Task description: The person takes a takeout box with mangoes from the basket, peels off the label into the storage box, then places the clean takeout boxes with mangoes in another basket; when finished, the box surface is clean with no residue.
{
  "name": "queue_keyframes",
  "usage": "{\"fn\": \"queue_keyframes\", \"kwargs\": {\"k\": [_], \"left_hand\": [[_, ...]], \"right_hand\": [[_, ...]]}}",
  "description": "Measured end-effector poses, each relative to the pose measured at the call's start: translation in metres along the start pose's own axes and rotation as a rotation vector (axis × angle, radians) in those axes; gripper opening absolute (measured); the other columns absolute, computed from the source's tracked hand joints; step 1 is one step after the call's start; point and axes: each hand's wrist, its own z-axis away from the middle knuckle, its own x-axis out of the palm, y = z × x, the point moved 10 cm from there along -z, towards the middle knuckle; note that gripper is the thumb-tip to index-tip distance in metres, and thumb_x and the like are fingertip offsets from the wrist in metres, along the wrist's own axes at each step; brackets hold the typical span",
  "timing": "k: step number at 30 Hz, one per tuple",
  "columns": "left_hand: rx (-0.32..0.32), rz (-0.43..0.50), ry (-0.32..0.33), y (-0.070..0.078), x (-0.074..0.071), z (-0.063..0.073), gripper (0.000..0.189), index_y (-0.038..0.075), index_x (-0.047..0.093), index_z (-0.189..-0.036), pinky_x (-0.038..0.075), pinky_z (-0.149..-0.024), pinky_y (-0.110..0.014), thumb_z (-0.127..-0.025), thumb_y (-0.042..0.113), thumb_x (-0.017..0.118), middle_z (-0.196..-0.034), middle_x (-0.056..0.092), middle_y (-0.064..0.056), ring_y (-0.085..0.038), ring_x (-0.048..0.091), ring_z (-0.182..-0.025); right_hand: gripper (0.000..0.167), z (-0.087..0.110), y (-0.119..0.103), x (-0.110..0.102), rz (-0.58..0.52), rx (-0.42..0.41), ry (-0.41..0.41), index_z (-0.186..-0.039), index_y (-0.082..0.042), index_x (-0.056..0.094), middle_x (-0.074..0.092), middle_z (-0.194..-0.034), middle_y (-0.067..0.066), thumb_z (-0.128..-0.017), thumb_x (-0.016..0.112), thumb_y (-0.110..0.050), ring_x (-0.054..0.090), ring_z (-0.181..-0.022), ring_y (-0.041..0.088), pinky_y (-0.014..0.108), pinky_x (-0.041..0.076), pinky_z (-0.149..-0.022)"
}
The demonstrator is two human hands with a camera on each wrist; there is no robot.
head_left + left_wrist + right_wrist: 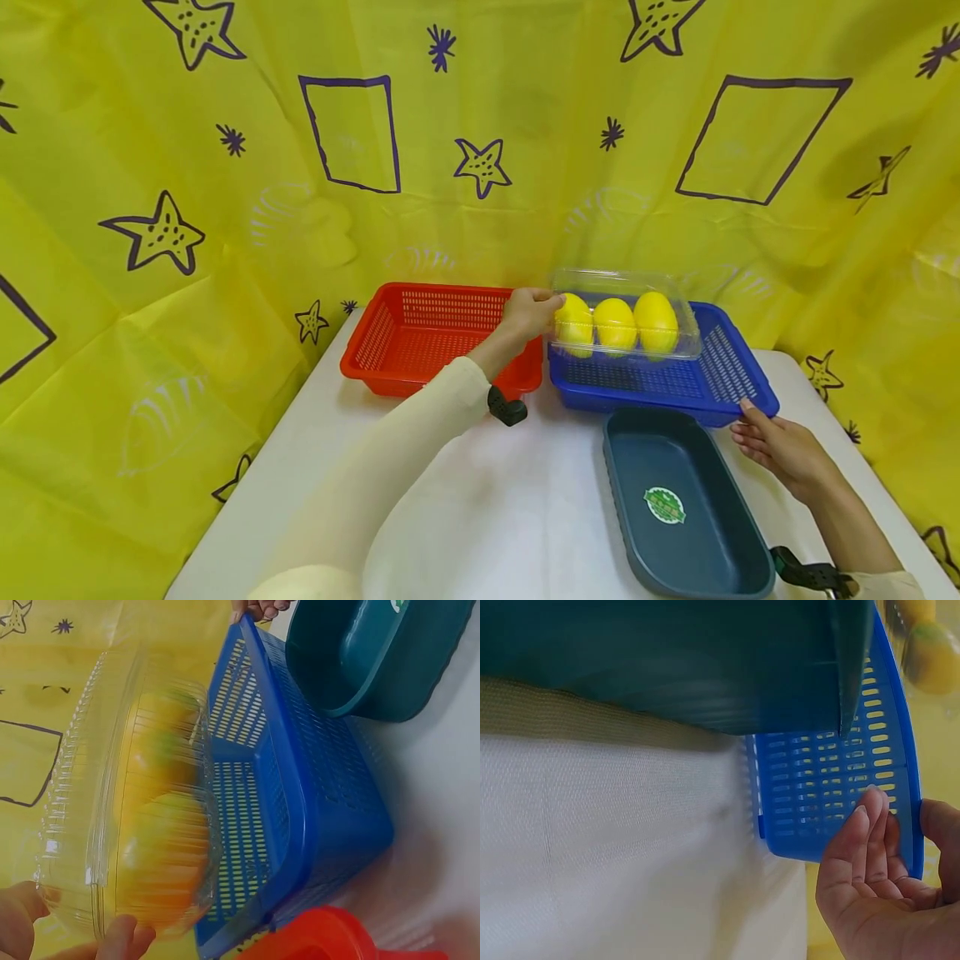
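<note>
My left hand (531, 312) grips the left end of a clear plastic clamshell box (688, 340), its thumb and fingers at the rim in the left wrist view. Inside the box are three yellow fruits (615, 327), which show green and orange patches up close. The box hangs tilted over a blue perforated basket (637, 400), overlapping its back part. At the basket's front right corner, my right hand (787, 454) pinches the rim, with the thumb over the edge and the fingers against the outer wall (795, 802).
A red perforated basket (382, 383) stands left of the blue one, behind my left forearm. In front of the blue basket lies a dark teal tray (690, 550) with a green round sticker (664, 505). A yellow patterned sheet (525, 100) hangs behind the white-covered table (480, 517).
</note>
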Motion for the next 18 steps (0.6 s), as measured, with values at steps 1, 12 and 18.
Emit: {"fn": "queue_keyframes", "kwargs": {"k": [1, 12, 18], "left_hand": [[0.002, -0.006, 0.003, 0.000, 0.003, -0.002, 0.048, 0.000, 0.063, -0.144, 0.064, -0.085, -0.045, -0.104, 0.025, 0.069, -0.119, 0.073, -0.017, -0.023, 0.063, -0.068], [-0.035, -0.113, 0.071, -0.011, 0.028, -0.014, 0.041, 0.006, 0.070, -0.138, 0.060, -0.062, -0.026, -0.103, 0.029, 0.070, -0.120, 0.075, -0.013, -0.028, 0.072, -0.081], [-0.074, -0.196, 0.109, -0.020, 0.032, -0.019, 0.045, 0.008, 0.068, -0.142, 0.061, -0.096, -0.037, -0.104, 0.031, 0.069, -0.135, 0.071, -0.010, -0.025, 0.069, -0.113]], "right_hand": [[0.074, 0.000, 0.000, 0.000, -0.004, -0.001, -0.002, -0.135, 0.014, 0.051, 0.071, -0.097, -0.011, -0.111, 0.038, -0.054, 0.072, -0.090, 0.005, 0.025, 0.063, -0.086], [0.057, 0.004, -0.001, -0.001, -0.027, 0.009, 0.003, -0.126, -0.004, 0.063, 0.071, -0.096, -0.013, -0.111, 0.040, -0.054, 0.072, -0.090, 0.007, 0.025, 0.062, -0.087], [0.054, 0.005, 0.000, 0.001, -0.034, -0.003, 0.001, -0.123, -0.006, 0.065, 0.072, -0.097, -0.012, -0.111, 0.041, -0.053, 0.073, -0.091, 0.007, 0.026, 0.063, -0.087]]}}
